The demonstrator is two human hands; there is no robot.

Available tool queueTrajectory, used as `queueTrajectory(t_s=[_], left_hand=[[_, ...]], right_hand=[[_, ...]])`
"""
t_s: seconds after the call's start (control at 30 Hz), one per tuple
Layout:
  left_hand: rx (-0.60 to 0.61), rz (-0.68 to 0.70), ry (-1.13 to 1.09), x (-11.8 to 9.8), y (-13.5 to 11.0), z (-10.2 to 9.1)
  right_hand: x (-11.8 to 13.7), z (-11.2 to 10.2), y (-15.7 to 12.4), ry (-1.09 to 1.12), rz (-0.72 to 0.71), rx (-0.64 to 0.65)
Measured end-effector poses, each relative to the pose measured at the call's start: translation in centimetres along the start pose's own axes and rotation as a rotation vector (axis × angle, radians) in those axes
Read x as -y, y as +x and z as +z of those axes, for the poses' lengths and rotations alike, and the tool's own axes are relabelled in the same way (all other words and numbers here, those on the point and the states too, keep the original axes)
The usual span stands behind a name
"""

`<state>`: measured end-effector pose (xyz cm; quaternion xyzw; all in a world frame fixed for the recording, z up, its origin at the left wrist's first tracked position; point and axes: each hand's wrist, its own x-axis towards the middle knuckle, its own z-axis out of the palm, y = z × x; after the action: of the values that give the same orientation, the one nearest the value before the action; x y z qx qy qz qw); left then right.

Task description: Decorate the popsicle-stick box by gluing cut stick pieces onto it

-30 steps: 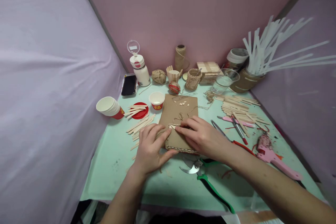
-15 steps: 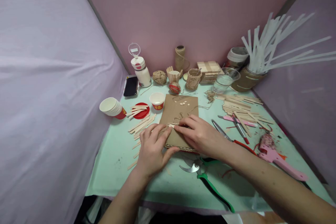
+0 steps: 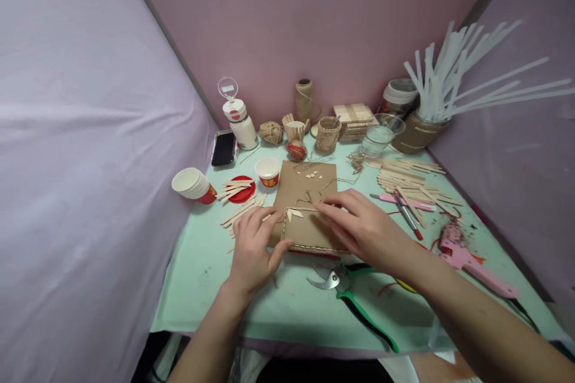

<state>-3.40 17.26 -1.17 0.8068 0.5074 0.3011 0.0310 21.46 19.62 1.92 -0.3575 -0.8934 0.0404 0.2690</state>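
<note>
So, brown cardboard lying flat on table, long axis running front to back, sat between left hand and right hand. Left: half open, thumb and fingers spread, touching left side, no grip on anything. Right: fingers bent near far twine edge, can't tell if pinching something. Counts: one bottle, one phone, one glue gun, one pair of pruners nearer front.
</note>
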Motion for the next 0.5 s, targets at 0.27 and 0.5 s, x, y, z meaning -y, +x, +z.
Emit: queueTrajectory(t_s=[0.27,0.5], left_hand=[[-0.065,-0.072,-0.068,-0.4,1.2,-0.3],[-0.087,-0.003,0.047,-1.4,1.5,0.1]], right_hand=[[-1.6,-3.8,-9.2,-0.191,0.270,-0.148],[-2.2,-5.9,-17.9,-0.397,0.681,-0.085]])
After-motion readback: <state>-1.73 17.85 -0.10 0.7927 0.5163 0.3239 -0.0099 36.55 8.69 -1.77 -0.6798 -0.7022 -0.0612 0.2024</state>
